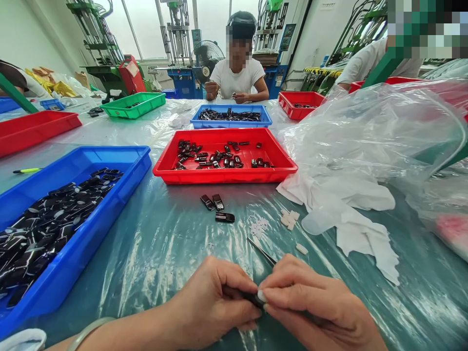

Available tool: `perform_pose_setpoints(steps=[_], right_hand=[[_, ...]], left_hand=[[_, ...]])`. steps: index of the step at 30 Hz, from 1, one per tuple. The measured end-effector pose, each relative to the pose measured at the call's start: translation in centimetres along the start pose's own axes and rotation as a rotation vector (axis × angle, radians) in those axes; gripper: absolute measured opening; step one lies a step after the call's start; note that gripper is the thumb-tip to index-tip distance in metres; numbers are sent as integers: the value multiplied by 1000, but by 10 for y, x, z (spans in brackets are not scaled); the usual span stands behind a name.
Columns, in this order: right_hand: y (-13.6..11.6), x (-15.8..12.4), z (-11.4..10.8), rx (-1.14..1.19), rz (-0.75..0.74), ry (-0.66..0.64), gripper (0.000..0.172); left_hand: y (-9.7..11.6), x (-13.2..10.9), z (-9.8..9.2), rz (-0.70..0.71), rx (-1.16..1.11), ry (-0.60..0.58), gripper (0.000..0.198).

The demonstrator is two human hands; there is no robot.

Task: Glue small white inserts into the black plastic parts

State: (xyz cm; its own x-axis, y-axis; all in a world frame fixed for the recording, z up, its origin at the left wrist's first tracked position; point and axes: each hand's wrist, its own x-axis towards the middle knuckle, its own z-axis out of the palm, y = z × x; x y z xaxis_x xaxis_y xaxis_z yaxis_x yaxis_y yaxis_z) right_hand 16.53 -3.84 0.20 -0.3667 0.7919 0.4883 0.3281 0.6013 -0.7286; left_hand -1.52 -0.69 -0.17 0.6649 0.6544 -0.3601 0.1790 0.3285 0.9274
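Low in the middle of the head view, my left hand (215, 302) is closed around a small glossy black part (252, 296), mostly hidden by the fingers. My right hand (314, 302) meets it there, its fingertips pinched against the part's end. A small white piece (262, 295) shows at those fingertips. Tweezers (261, 251) are tucked in my right hand, their tips pointing up and left. Beyond my hands, three black parts (224, 217) lie on the table, beside a scatter of tiny white bits (259, 226) and some off-white blocks (289, 219).
A red tray (224, 176) with black parts stands ahead, and a full blue tray (84, 258) is on the left. White cloth (351, 209) and plastic sheeting (373, 131) cover the right side. Across the table sits a co-worker (237, 78) behind another blue tray (230, 125).
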Motion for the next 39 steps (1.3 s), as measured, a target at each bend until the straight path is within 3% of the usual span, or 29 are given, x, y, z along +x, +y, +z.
perform_pose_setpoints(steps=[14, 20, 24, 29, 39], right_hand=[[2, -6, 0, -151, -87, -87, 43], [3, -5, 0, -248, -160, -100, 33], [6, -8, 4, -245, -260, 11, 26], [1, -11, 2, -245, -158, -145, 25], [8, -6, 3, -238, -115, -144, 28]], left_hand=[[-1, 1, -1, -26, 2, 12, 15], [-2, 2, -1, -8, 9, 0, 17], [-1, 2, -1, -19, 11, 6, 15], [-2, 1, -1, 1, 8, -1, 14], [0, 3, -1, -52, 9, 58, 17]])
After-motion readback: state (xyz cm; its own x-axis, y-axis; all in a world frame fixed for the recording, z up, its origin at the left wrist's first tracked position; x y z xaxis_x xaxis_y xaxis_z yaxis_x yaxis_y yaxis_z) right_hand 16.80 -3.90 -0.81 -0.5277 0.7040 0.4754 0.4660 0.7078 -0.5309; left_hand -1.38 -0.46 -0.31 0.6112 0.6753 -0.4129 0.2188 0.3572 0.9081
